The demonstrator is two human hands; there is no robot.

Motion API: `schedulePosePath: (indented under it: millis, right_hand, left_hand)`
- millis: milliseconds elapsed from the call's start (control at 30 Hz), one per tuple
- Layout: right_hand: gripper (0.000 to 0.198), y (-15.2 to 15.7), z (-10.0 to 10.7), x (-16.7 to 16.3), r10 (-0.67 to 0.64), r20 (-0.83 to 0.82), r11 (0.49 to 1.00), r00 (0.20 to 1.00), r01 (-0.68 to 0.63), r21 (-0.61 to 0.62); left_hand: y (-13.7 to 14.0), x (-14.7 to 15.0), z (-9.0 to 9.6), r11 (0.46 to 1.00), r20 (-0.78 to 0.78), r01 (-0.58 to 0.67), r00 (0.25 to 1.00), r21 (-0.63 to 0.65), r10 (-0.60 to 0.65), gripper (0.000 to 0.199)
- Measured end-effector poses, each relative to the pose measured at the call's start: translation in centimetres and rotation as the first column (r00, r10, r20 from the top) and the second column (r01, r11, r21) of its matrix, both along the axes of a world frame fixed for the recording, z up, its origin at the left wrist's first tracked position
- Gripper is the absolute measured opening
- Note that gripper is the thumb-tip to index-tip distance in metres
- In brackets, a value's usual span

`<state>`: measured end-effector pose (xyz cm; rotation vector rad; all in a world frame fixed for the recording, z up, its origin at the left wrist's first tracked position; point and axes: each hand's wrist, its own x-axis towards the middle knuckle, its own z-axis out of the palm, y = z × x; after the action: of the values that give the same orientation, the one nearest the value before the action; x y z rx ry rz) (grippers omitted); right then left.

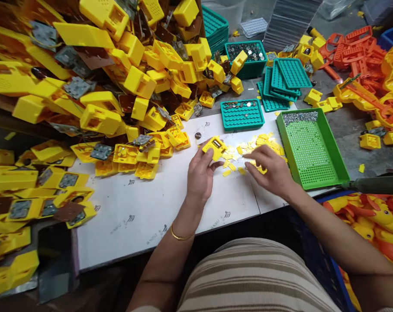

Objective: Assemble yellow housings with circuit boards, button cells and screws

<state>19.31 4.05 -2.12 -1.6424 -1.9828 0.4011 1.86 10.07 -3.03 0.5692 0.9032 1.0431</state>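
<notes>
So, lower middle of frame: left hand [201,173] clamped on a small yellow housing [215,146], held just above the white tabletop [144,208]. Right hand [271,169] beside it, fingers spread loose over scattered yellow tabs [248,149]. Further right, green tray [341,169]. Upper left, huge heap of yellow casings [118,65].

A white board [144,208] is lying over the grey table [352,130], carrying yellow housings [118,86], small yellow tabs [261,141], teal trays [242,115] and a green tray [310,151].
</notes>
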Motion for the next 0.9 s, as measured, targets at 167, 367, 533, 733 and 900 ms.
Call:
schedulePosePath:
  millis: [167, 367, 533, 733, 900]
  right_hand:
    - [0.025, -3.9, -1.9, -1.2, 0.073, 0.397, 0.996, 0.915, -0.047, -0.075]
    - [0.021, -8.8, -3.0, -0.9, 0.142, 0.266, 0.99, 0.954, -0.141, -0.024]
    - [0.025, -12.0, -3.4, 0.0, 0.224, 0.201, 0.973, 0.954, -0.208, -0.097]
    - [0.042, -12.8, -3.2, 0.7, 0.34, 0.246, 0.94, 0.908, -0.322, -0.113]
    - [0.024, -12.3, -3.8, 1.4, 0.362, 0.202, 0.928, 0.91, -0.372, 0.008]
  left_hand:
    - [0.7, -0.3, 0.0, 0.995, 0.055, -0.013, 0.998, -0.098, 0.018, 0.019]
    - [0.7, 0.2, -0.2, 0.992, 0.043, 0.052, 0.998, -0.117, -0.048, 0.021]
    - [-1.2, 0.8, -0.1, 0.979, 0.007, 0.137, 0.99, -0.152, -0.137, 0.025]
    - [-4.7, 0.9, -0.3, 0.936, 0.06, 0.212, 0.977, -0.283, -0.203, 0.029]
    - [-6.4, 0.7, -0.7, 0.913, 0.064, 0.203, 0.979, -0.355, -0.193, 0.022]
